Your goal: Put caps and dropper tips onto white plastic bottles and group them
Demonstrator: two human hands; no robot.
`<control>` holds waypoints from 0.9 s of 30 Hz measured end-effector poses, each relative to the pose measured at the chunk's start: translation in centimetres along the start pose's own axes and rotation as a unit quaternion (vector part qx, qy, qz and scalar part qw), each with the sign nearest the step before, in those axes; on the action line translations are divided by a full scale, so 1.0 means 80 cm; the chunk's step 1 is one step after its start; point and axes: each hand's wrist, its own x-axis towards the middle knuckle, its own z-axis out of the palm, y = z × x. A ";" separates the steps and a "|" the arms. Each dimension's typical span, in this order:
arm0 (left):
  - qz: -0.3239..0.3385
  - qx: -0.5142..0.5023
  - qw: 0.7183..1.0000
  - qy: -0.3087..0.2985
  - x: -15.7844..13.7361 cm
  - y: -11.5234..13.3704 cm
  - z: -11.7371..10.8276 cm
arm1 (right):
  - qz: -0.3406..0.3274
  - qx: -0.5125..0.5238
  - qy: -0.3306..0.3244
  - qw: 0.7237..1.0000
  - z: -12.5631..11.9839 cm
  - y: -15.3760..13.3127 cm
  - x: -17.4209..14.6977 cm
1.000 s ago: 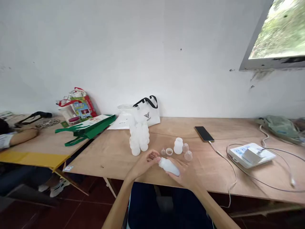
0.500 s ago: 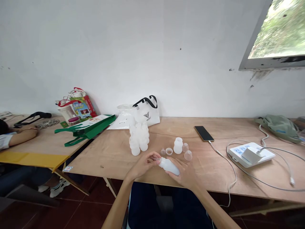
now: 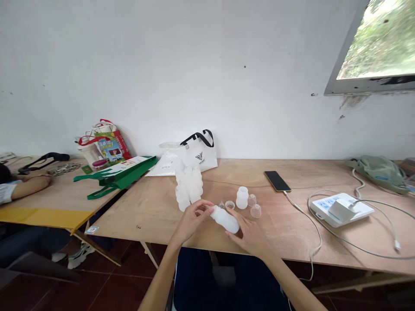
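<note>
A white baby bottle lies tilted between my two hands just above the table, its neck pointing to the left. My left hand pinches it at the neck end; its fingers cover the mouth. Around the base end, my right hand curls thumb and fingers. Just beyond the hands lie a clear teat and a white ring. An open white bottle stands upright to their right, beside two clear domed caps. A cluster of translucent white bottles stands left of these.
A phone on a cable lies back right, near a white power strip with cords. White bags rest against the wall. A green bag bridges to the left table, where another person's arm rests. A grey-green cap-like item sits far right.
The bottle and my left hand have shifted slightly left and upward. The clear piece seen at the bottle's mouth is now hidden by my left fingers. My right hand has moved little.
</note>
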 end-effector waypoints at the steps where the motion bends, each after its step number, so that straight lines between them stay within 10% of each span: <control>1: 0.000 0.000 1.000 0.000 -0.001 0.001 0.001 | 0.004 0.000 -0.003 1.000 0.001 0.001 0.000; 27: 0.061 0.021 0.998 -0.005 0.001 -0.010 0.038 | 0.042 -0.033 0.059 0.997 0.002 0.004 0.000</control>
